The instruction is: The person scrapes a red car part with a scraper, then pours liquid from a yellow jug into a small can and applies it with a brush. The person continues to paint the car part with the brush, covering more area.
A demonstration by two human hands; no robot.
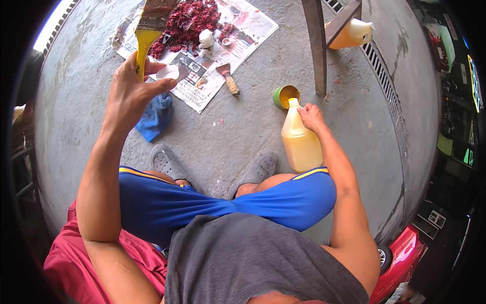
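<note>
My left hand (126,86) is raised at the left. It is closed on a paintbrush (146,43) with a yellow handle, bristles upward, and a white cap (168,72) is pinched between thumb and fingers. On the right, my right hand (313,117) grips the upper part of a translucent plastic jug (299,142) by its neck. Yellowish liquid shows inside the jug, whose mouth looks uncapped. Just behind the jug's neck a green tin can (277,96) has its open mouth facing me, yellowish inside. Below my left hand lies a blue cloth (155,117).
Newspaper (205,99) on the grey floor bears a heap of dark red scraps (190,23) and a white crumpled lump (206,39). A scraper (229,81) with a wrapped handle lies by its edge. Farther right are a wooden leg (316,50) and an orange-filled jug (352,34).
</note>
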